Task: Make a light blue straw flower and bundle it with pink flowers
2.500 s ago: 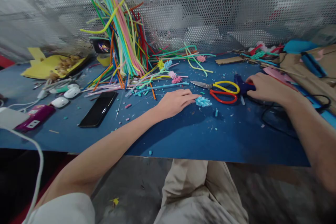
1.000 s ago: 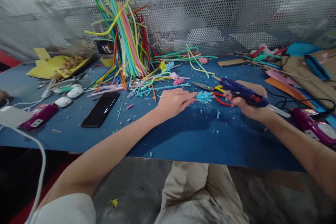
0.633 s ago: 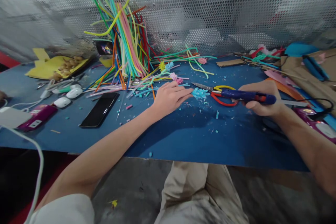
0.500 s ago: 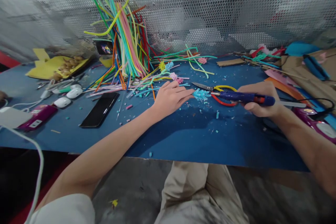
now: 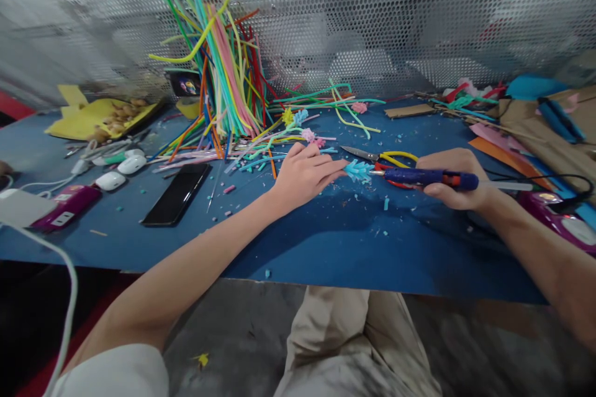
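Observation:
Pinched in the fingertips of my left hand (image 5: pixel 305 177) is a light-blue flower-like piece with layered petals (image 5: pixel 358 170), held just above the table. My right hand (image 5: pixel 459 180) is wrapped round a dark-blue glue gun (image 5: pixel 419 177) with a clear glue stick (image 5: pixel 507 185) out of its back. The gun's metal nozzle is at the right end of the blue piece; whether it touches cannot be made out. Scissors (image 5: pixel 363 153) with yellow and red handles lie behind the gun, partly covered by it.
Pipe cleaners (image 5: pixel 218 68) stand in a thick bundle before the perforated metal wall (image 5: pixel 372 12). A black phone (image 5: pixel 177 195) lies left of my left forearm. Purple power strips (image 5: pixel 67 209) sit at the left and right. Cardboard (image 5: pixel 535 113) and scraps fill the right back of the blue table (image 5: pixel 298 248).
My right hand has brought the glue gun slightly left and lower along the blue piece. My left hand has shifted a touch to the right with the piece.

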Motion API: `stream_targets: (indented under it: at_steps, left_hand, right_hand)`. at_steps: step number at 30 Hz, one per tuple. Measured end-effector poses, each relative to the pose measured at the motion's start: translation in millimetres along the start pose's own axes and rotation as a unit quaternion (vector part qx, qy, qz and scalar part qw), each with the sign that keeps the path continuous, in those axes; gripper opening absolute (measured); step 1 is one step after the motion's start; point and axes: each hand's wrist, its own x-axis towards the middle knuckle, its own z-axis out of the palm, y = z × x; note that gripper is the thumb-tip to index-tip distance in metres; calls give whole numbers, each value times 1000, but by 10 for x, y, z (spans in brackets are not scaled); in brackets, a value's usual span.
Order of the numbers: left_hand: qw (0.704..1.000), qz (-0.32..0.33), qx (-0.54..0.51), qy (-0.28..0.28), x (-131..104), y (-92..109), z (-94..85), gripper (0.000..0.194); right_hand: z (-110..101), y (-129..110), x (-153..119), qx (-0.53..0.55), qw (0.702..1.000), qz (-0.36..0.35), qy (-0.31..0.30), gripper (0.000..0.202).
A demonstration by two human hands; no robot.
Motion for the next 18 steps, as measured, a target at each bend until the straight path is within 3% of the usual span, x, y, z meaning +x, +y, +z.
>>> stream_targets:
  at_steps: [18]
  left_hand:
    - [1000,-5,-21,1,-3,13,-6,23]
  right_hand:
    - [-9,72,-25,-25,999,-12,-16,33]
